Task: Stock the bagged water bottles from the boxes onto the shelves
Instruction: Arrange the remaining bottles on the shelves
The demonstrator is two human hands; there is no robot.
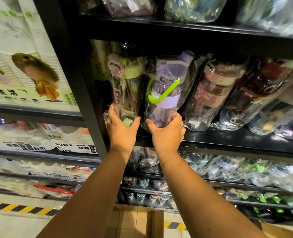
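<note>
bagged bottles [216,93] stand in a row on the black shelf [228,140], each in clear plastic. our left hand [123,129] curls round the foot of the green bottle [125,86], thumb on its right side and fingers on its left. this bottle is at the shelf's left end, just beside the post [77,83]. our right hand [166,134] grips the base of the purple bottle [166,73], which leans slightly right and carries a lime strap [163,93]. the two bottles sit side by side at the shelf's front edge, bags touching. below our arms an open box [137,220] sits on the floor. cup packs [30,69] fill the shelving to the left.
</note>
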